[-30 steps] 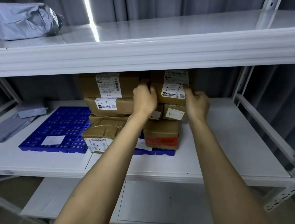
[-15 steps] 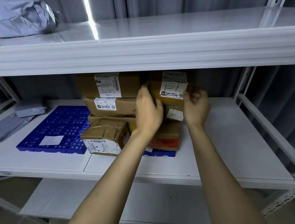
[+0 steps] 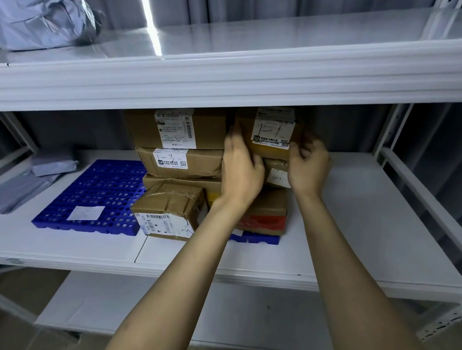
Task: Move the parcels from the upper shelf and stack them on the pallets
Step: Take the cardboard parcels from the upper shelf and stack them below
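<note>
A white metal rack fills the frame. Its upper shelf [image 3: 261, 66] runs across the top, with the middle shelf [image 3: 373, 229] under it and a lower shelf [image 3: 240, 315] near the bottom edge.

On the left half of the middle shelf lies a blue pallet [image 3: 97, 191] with a perforated grid top. A blue edge also shows under the boxes at centre right, but I cannot tell whether it is the same pallet.

A stack of cardboard parcels [image 3: 180, 165] stands at the centre of the frame on the pallet's right part, in two columns side by side, and reaches nearly to the underside of the upper shelf.

At the upper left of the frame a grey plastic-wrapped parcel [image 3: 37, 18] sits alone on the upper shelf, crumpled and bulging. At far left on the middle shelf, beside the pallet, lie flat grey mailers [image 3: 22, 184].

The top right parcel [image 3: 272, 133], a brown box with a white label bearing handwritten strokes, caps the right column just below the upper shelf.

The left hand [image 3: 241, 170] lies against that box's left side, with its fingers straight and pointing up along the gap between the columns and its thumb across the lower front corner. The right hand [image 3: 308, 167] is at the box's right edge with its fingers curled. I cannot tell whether they grip the box or only hover beside it.

A loose white label [image 3: 85, 213] lies on the bare front of the pallet.
</note>
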The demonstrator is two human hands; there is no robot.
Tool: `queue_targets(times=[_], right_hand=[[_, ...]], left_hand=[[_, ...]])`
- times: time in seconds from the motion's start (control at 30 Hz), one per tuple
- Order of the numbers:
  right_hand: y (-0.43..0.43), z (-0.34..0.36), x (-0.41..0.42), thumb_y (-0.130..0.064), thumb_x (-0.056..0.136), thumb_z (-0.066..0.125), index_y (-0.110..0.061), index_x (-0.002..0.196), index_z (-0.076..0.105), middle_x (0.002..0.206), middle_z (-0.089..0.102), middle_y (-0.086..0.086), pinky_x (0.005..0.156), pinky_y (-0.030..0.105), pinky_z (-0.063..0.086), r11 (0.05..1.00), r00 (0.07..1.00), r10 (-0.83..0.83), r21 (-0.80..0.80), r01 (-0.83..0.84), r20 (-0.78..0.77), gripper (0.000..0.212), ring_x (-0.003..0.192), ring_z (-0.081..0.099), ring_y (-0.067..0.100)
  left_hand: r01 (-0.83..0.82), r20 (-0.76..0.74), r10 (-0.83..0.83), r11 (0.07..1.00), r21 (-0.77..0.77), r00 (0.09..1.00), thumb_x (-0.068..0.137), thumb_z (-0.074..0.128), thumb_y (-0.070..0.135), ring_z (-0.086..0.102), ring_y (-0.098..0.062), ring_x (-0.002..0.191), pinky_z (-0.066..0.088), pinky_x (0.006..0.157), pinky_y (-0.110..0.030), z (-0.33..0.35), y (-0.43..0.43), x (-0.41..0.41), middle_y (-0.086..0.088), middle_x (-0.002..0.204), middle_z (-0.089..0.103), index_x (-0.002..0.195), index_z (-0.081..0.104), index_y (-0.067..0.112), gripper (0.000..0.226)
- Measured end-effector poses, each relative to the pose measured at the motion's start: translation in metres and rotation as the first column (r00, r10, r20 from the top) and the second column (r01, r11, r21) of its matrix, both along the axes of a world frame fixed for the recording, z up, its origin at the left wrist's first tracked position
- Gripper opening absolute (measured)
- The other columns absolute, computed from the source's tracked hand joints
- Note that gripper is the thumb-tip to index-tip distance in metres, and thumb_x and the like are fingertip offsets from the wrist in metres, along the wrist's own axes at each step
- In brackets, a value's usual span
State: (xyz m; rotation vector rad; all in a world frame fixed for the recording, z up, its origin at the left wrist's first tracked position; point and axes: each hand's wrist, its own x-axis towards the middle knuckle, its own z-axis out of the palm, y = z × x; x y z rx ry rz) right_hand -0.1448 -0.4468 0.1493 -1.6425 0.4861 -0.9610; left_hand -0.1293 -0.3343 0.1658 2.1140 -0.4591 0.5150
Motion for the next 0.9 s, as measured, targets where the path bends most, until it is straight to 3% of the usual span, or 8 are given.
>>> queue_targets(times=[0.33, 0.43, 0.57, 0.73, 0.9], right_hand=[[0.003, -0.005, -0.001, -0.015, 0.092, 0.058, -0.01, 0.133, 0.055, 0.117, 0.067, 0.01, 0.095, 0.037, 0.052, 0.998, 0.999, 0.007, -0.065, -0.009, -0.038, 0.041, 0.109, 0.063, 0.019], [0.001, -0.005, -0.003, -0.015, 0.093, 0.056, -0.012, 0.133, 0.055, 0.12, 0.067, 0.007, 0.095, 0.033, 0.051, 0.994, 0.998, 0.032, -0.098, -0.037, -0.054, 0.04, 0.111, 0.062, 0.02], [0.004, -0.01, -0.01, -0.013, 0.093, 0.058, -0.012, 0.137, 0.05, 0.125, 0.064, 0.005, 0.094, 0.028, 0.048, 0.993, 0.999, 0.014, -0.118, -0.018, -0.035, 0.044, 0.114, 0.061, 0.02], [0.017, -0.02, -0.025, -0.008, 0.09, 0.059, -0.011, 0.143, 0.042, 0.135, 0.058, 0.005, 0.096, 0.022, 0.043, 0.996, 0.998, -0.064, -0.065, 0.064, -0.006, 0.056, 0.122, 0.055, 0.017], [0.04, -0.043, -0.043, -0.005, 0.084, 0.063, -0.015, 0.132, 0.049, 0.128, 0.059, 0.002, 0.083, 0.004, 0.04, 0.987, 0.985, -0.152, -0.046, 0.156, 0.078, 0.05, 0.114, 0.056, 0.009]], left_hand=[[0.03, 0.025, -0.028, 0.998, -0.051, 0.999, 0.083, 0.052, -0.007, 0.032, -0.031, 0.139, 0.013, 0.109, -0.012, -0.012, 0.004, -0.003, -0.021, 0.147, 0.034, 0.146, 0.027, -0.006, 0.068], [0.028, 0.024, -0.027, 0.998, -0.056, 0.999, 0.083, 0.052, -0.008, 0.031, -0.03, 0.139, 0.011, 0.108, -0.01, -0.012, 0.006, -0.004, -0.021, 0.148, 0.034, 0.145, 0.027, -0.006, 0.067], [0.046, 0.003, -0.046, 0.996, -0.081, 0.999, 0.082, 0.051, -0.008, 0.031, -0.029, 0.14, 0.016, 0.114, -0.02, -0.015, 0.01, -0.013, -0.02, 0.149, 0.035, 0.145, 0.028, -0.004, 0.067], [0.032, -0.012, -0.033, 0.993, -0.112, 0.999, 0.084, 0.052, -0.008, 0.035, -0.023, 0.137, 0.018, 0.11, -0.013, -0.025, 0.027, -0.031, -0.015, 0.145, 0.041, 0.143, 0.034, 0.0, 0.062], [-0.014, -0.064, 0.005, 0.99, -0.14, 0.998, 0.086, 0.051, -0.004, 0.047, -0.02, 0.125, 0.038, 0.108, -0.038, -0.045, 0.055, -0.053, -0.009, 0.132, 0.053, 0.134, 0.048, 0.004, 0.048]])
